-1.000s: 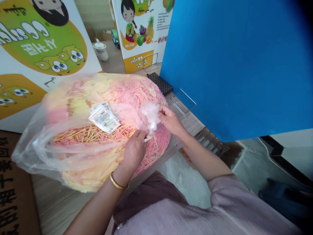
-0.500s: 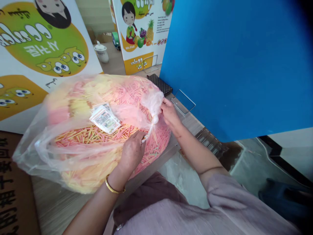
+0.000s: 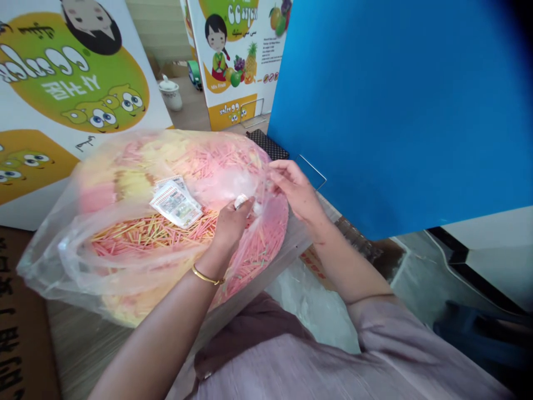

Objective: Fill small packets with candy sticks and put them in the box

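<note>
A large clear plastic bag (image 3: 79, 266) full of thin pink and yellow sticks (image 3: 141, 236) lies on the table, its left end loose and gaping. Small printed packets (image 3: 179, 206) rest on top of it. My left hand (image 3: 233, 219), with a gold bangle at the wrist, pinches a bunched whitish bit of the bag's right end between thumb and fingers. Just right of it, my right hand (image 3: 295, 186) grips the thin plastic at that end with its fingertips. The exact hold of the right fingertips is partly hidden by the film.
Printed cartons stand at the left (image 3: 75, 72) and at the back (image 3: 237, 66). A lidded white cup (image 3: 170, 93) and a dark checked flat item (image 3: 268, 145) sit behind the bag. A big blue panel (image 3: 395, 111) rises on the right, near a wire stand (image 3: 312, 172).
My left hand has moved up and right with the bunched plastic. The gathered end has opened out into looser film, and my right hand's fingers have shifted their hold on it.
</note>
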A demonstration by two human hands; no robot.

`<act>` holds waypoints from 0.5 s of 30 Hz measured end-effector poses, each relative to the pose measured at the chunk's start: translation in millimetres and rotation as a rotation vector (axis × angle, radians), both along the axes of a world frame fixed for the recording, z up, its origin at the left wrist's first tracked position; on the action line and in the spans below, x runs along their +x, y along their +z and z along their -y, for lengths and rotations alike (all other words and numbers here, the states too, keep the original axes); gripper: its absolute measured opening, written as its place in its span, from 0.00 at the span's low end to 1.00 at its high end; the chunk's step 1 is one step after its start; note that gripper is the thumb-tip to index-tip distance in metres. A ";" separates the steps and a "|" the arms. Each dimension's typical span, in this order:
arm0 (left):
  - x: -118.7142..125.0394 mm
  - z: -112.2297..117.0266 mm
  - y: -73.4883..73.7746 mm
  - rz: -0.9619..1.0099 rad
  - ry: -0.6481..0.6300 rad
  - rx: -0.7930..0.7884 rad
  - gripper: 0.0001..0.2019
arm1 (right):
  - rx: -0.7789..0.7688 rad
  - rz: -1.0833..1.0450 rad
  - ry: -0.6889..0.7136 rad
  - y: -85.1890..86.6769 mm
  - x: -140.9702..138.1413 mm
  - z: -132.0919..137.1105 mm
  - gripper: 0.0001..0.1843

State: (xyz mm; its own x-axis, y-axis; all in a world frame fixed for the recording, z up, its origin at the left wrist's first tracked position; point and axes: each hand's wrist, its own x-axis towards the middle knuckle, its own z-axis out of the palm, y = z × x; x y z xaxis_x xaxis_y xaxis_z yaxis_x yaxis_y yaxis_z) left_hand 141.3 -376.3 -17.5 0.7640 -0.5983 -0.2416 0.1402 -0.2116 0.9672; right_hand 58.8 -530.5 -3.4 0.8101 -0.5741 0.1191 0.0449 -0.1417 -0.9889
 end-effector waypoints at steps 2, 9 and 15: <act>2.7 1.1 -3.4 -0.161 0.067 -0.073 0.19 | -0.074 -0.080 -0.016 -6.6 -8.5 4.5 0.18; 8.6 5.0 7.0 -0.312 0.048 -0.154 0.23 | -0.156 -0.155 0.291 -34.2 -8.7 -12.8 0.18; 10.1 2.7 5.7 -0.348 0.024 -0.180 0.21 | 0.090 -0.151 0.327 -48.7 -2.0 -9.4 0.24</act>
State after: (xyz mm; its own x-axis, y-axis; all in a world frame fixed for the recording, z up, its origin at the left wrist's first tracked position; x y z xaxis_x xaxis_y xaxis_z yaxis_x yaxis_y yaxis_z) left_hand 151.4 -379.0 -11.8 0.6692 -0.6376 -0.3817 0.4694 -0.0356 0.8823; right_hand 56.8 -521.0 -52.1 0.9570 -0.2849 -0.0552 -0.0741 -0.0561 -0.9957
